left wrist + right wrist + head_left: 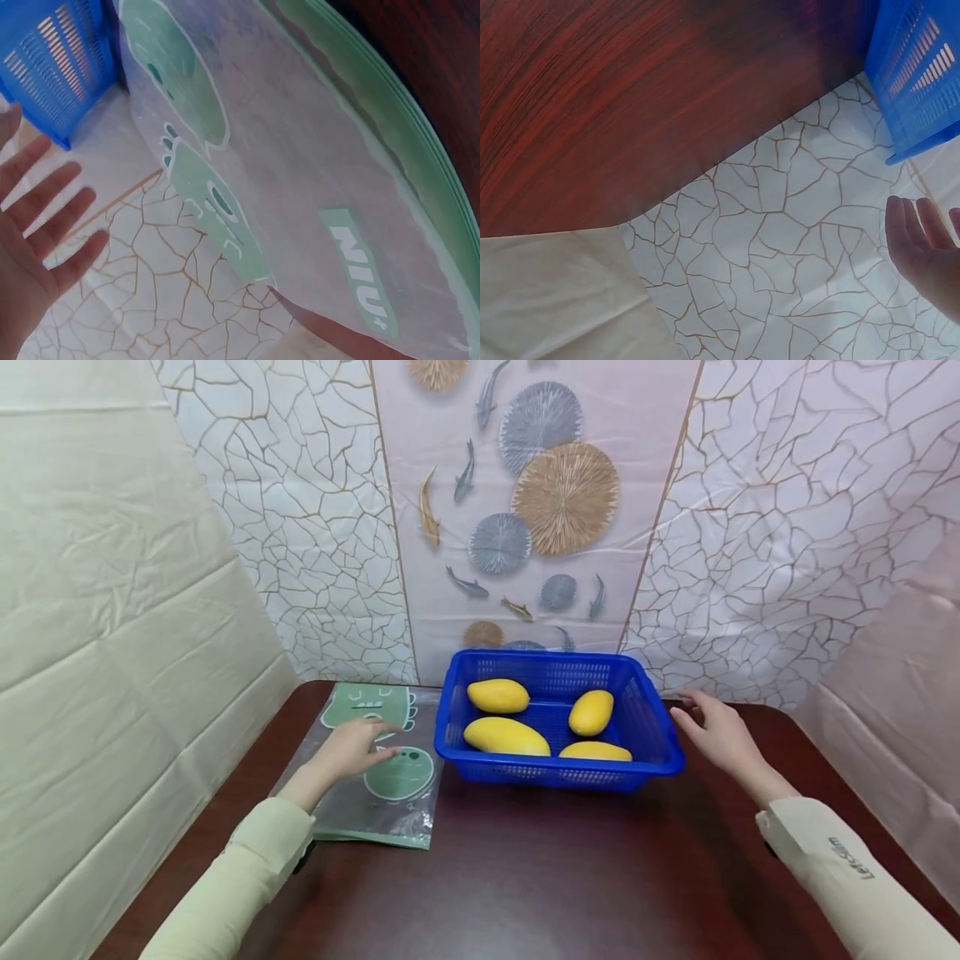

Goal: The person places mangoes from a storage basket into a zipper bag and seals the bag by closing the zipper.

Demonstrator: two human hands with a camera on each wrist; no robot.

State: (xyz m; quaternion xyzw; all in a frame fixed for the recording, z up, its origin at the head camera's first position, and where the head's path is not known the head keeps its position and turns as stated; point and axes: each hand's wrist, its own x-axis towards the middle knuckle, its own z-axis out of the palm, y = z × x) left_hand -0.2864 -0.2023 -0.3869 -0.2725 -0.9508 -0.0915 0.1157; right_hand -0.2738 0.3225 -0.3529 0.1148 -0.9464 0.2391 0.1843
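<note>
A blue plastic basket stands toward the back of the dark wooden table, with yellow mangoes inside: one mango at back left, a longer mango at front left, another mango to the right and a partly hidden mango behind the front wall. Left of the basket lies a clear plastic bag with green cartoon prints. My left hand hovers over that bag, fingers spread and holding nothing. Just off the basket's right end, my right hand is raised, its fingers loosely extended and nothing in them.
Patterned cloth hangs close behind the table, and pale fabric walls rise at both sides. The brown tabletop stretches in front of the basket. In the left wrist view, the bag's green edge shows several layers.
</note>
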